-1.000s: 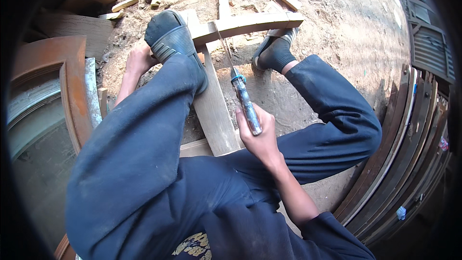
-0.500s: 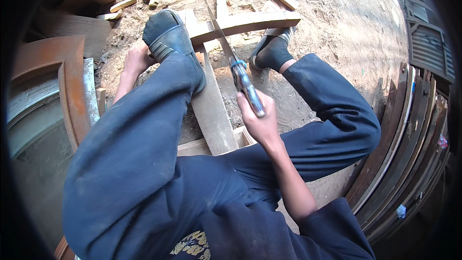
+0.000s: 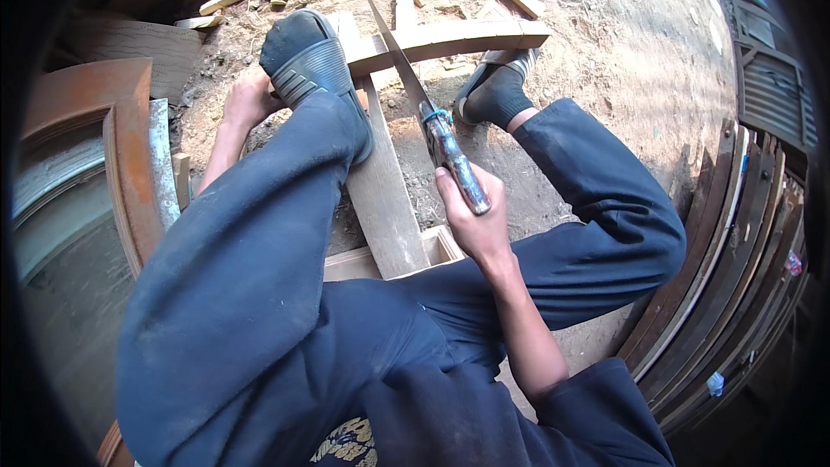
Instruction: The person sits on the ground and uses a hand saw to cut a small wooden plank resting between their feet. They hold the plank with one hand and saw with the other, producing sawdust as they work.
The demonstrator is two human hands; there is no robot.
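The right hand (image 3: 477, 223) is gripping the saw (image 3: 406, 73) by its handle. The blade is pointing away and leftward, crossing the curved piece of wood (image 3: 471, 38). That wood is lying beyond the grip, its long axis running left to right across the plank (image 3: 385, 207). The left hand (image 3: 248, 102) is staying nearer the wood, beside the left foot (image 3: 303, 65), which is obscuring its fingers; its grip cannot be determined.
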